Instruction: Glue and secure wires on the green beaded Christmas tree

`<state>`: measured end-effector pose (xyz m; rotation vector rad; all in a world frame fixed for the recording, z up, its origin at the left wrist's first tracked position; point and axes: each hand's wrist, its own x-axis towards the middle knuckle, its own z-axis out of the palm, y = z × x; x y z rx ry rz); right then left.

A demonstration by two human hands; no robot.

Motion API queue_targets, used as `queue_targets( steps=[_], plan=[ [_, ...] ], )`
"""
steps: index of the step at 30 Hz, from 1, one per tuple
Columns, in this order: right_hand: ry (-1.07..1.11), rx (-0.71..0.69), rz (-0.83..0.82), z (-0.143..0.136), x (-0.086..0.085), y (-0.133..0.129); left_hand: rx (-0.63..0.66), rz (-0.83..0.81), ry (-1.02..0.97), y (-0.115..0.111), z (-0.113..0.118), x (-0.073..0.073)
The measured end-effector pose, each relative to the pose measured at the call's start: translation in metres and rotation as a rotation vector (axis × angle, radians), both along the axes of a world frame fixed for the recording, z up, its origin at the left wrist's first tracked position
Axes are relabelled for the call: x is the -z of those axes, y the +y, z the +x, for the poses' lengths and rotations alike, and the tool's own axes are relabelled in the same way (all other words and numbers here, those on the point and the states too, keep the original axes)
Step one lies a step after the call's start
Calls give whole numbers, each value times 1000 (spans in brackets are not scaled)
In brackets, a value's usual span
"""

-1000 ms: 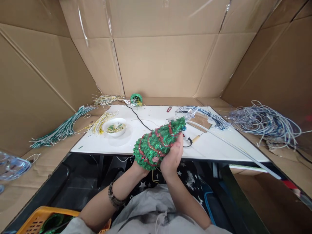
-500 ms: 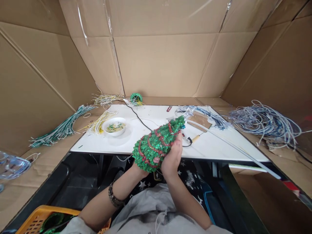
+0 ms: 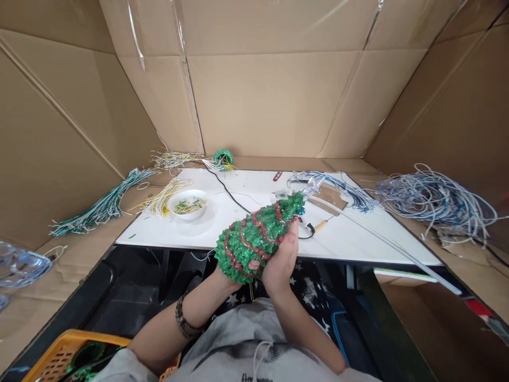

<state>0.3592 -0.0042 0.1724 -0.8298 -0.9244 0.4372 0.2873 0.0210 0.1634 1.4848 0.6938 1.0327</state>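
A glittery green Christmas tree (image 3: 246, 239) with red garland bands lies tilted over the front table edge, its tip to the upper right. A clear piece (image 3: 312, 187) shows at the tip, and a small blue bauble (image 3: 301, 211) hangs just below. My right hand (image 3: 280, 262) is wrapped along the tree's right side, fingers toward the tip. From below, my left hand (image 3: 228, 279) supports the wide base; most of it is hidden, and what looks like a fingertip shows among the lower branches.
On the white table (image 3: 254, 183) stand a white bowl (image 3: 186, 204) of short wire pieces, a yellow-handled soldering iron (image 3: 320, 226) and a cardboard piece (image 3: 328, 197). Wire bundles lie left (image 3: 107, 204) and right (image 3: 433, 201). A long clear stick (image 3: 382, 233) crosses the right side. An orange basket (image 3: 75, 339) sits lower left.
The tree has turned very slightly in my hands, and both hands keep their hold. The whole view has shifted a little.
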Motion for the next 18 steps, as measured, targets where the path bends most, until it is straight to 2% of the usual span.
queue_targets(
  steps=[8, 11, 14, 18],
  plan=[
    [-14, 32, -36, -1, -1, -2, 73, -23, -99, -1, 5, -1],
    [-20, 22, -15, -1, -1, -4, 33, 8, -106, 0, 9, -7],
    [-6, 0, -4, -1, -1, -5, -70, 38, -50, -2, 13, -15],
    [54, -80, -2, -1, 2, -5, -329, 2, 82, -4, 18, -15]
  ],
)
